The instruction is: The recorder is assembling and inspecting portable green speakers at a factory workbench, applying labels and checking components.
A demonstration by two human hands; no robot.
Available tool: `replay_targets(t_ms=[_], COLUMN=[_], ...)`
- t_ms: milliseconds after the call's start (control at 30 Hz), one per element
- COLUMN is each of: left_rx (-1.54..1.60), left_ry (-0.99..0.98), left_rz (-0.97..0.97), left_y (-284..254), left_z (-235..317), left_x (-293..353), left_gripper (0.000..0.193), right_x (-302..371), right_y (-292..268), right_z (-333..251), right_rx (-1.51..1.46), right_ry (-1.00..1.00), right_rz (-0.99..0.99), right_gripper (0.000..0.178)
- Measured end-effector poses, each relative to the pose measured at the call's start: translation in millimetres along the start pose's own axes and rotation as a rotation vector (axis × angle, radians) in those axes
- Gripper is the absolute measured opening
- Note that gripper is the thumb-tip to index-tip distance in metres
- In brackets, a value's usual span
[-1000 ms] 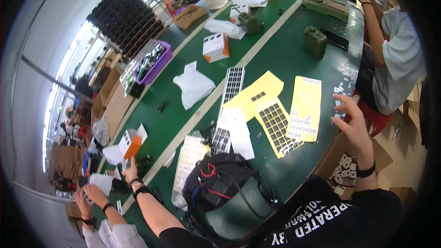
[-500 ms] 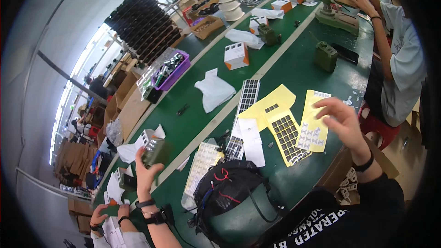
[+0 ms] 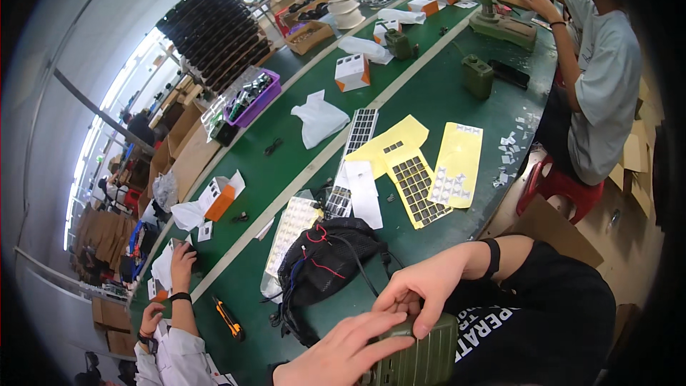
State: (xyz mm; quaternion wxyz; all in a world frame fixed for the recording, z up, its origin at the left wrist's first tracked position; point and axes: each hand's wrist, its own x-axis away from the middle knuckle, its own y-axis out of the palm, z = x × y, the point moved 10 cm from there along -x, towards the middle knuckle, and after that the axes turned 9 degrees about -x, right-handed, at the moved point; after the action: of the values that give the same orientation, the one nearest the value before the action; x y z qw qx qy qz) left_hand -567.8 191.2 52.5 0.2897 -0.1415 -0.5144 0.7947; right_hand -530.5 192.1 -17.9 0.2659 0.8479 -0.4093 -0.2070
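Observation:
Close to my body at the lower edge is an olive-green, ribbed, box-shaped device (image 3: 423, 363), partly covered by my hands. My left hand (image 3: 336, 354) grips it from the left, its fingers lying over the top. Bent over the same top is my right hand (image 3: 432, 282), its thumb and fingers pinched at the device's upper edge; what lies between those fingertips is hidden. Just beyond sits a black mesh bag (image 3: 329, 261) with red cords. Farther right lie a yellow sheet of black stickers (image 3: 418, 182) and a yellow sheet of pale stickers (image 3: 457, 164).
A yellow box cutter (image 3: 229, 318) lies left of the bag, near a co-worker's hand (image 3: 182, 268). An opened orange-and-white box (image 3: 220, 204) and a white plastic bag (image 3: 319, 120) are farther off. Another person (image 3: 600, 86) works at the far right, past a green device (image 3: 476, 77).
My left hand has brought the green device from the left side of the table toward my body. My right hand has come down from above the yellow sheets onto it.

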Motion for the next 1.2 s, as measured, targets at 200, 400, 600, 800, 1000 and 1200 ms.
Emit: replay_targets(t_ms=[200,400,600,800,1000,1200], left_rx=[0.299,0.393,0.725,0.753,0.691,0.559], left_ry=[-0.316,-0.247,-0.275,-0.519,-0.472,-0.528], left_rz=[1.587,1.45,1.328,1.379,1.445,1.352], left_y=[-43.1,-37.9,-22.1,-19.4,-30.7,-45.5], left_z=[-44.5,-20.3,-43.6,-48.5,-65.3,-49.0], left_x=[95.9,41.0,36.9,41.5,44.1,39.4], left_gripper=[0.115,0.107,0.105,0.097,0.095,0.093], right_x=[43.4,60.3,64.8,61.5,50.2,55.8], right_y=[9.6,27.2,52.0,34.3,17.9,13.9], right_z=[-52.5,-70.3,-87.4,-87.8,-96.7,-94.6], right_rx=[0.301,0.738,1.01,0.958,0.883,0.821], right_ry=[-0.583,-0.915,-0.997,-0.937,-0.939,-0.949], right_rz=[0.46,0.585,0.606,0.71,0.741,0.795], right_gripper=[0.067,0.073,0.062,0.053,0.045,0.041])
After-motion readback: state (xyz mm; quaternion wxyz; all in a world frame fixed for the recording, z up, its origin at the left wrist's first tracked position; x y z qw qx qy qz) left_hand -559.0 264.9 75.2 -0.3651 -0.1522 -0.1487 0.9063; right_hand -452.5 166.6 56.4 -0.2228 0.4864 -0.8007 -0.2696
